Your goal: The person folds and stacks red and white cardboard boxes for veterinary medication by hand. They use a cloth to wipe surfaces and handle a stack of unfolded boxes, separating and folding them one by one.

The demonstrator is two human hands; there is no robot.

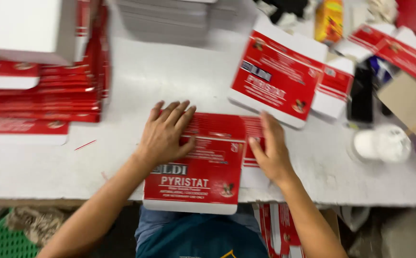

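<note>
open white table [169,76] stretch far of the hands, bare strip at near left too, stack of red cartons [50,95] walling off the left, loose flat carton [277,79] crowding far right, white round tub [382,143] and phone [361,93] cluttering the right edge

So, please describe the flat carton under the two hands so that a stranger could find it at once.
Start at the white table and go to its near edge, in front of the person. There a flat red and white carton lies, overhanging the edge. Unlike the loose carton farther back, it has the left hand and right hand pressing on it.
</note>
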